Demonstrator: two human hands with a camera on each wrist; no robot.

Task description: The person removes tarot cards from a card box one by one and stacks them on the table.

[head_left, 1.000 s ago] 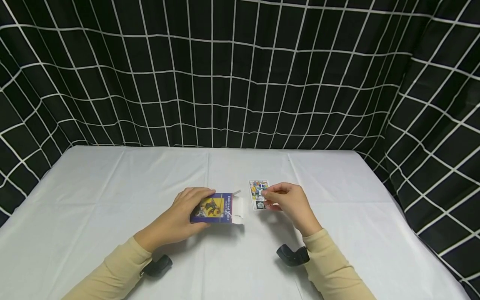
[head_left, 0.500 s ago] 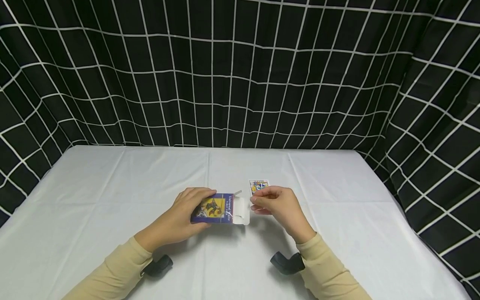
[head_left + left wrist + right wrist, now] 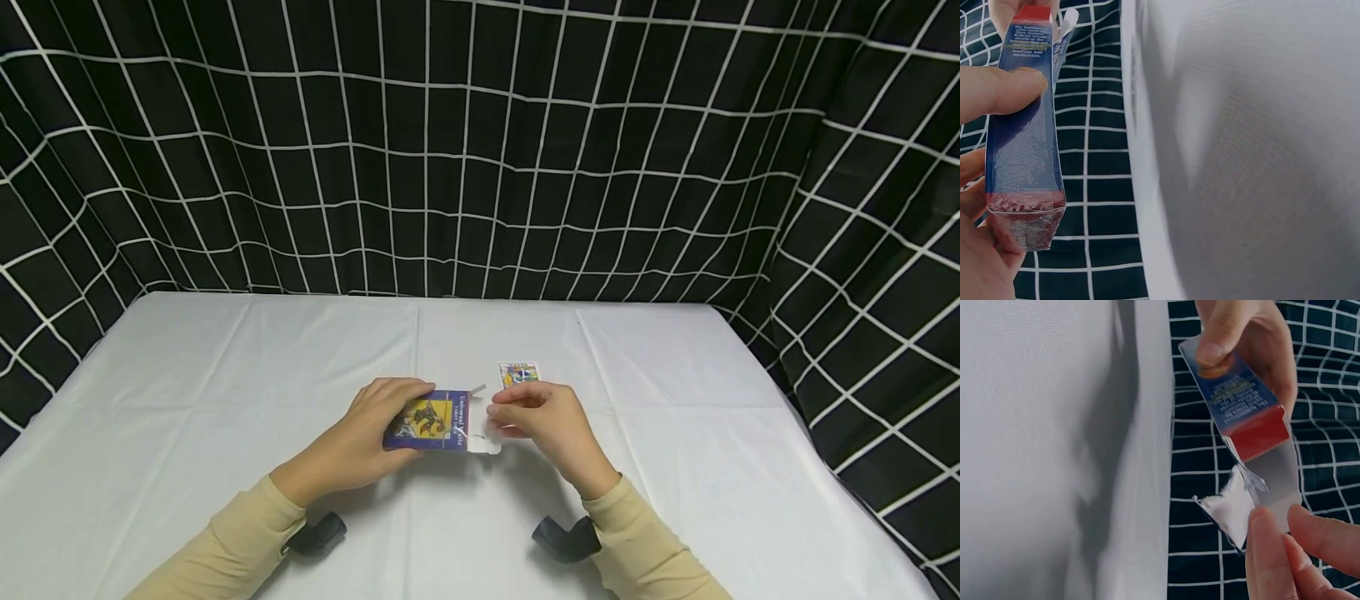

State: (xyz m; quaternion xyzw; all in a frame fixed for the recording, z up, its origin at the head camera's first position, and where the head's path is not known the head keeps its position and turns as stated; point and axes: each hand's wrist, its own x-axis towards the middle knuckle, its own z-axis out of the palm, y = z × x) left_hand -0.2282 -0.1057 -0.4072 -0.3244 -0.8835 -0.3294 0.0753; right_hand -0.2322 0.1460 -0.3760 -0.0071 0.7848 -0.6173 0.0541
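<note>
My left hand (image 3: 363, 433) grips a blue tarot card box (image 3: 431, 421) by its sides, thumb on one narrow side and fingers across the other. The box has a yellow picture and is held above the table, its end with the white flap (image 3: 483, 425) towards my right hand (image 3: 547, 429). In the right wrist view, the thumb and finger of my right hand pinch the end of that flap, and a torn-looking white side tab (image 3: 1232, 506) sticks out beside it. Behind my right hand a colourful tarot card (image 3: 519, 372) lies face up, its lower part hidden.
A white cloth covers the table (image 3: 262, 358). Black curtains (image 3: 450, 167) with a white grid stand behind and at both sides. A black wrist device (image 3: 566, 540) sits below the right wrist, another (image 3: 318, 533) below the left.
My right hand has moved left and towards me, from over the card to the box's white flap, which it now pinches. My left hand and the box have hardly moved.
</note>
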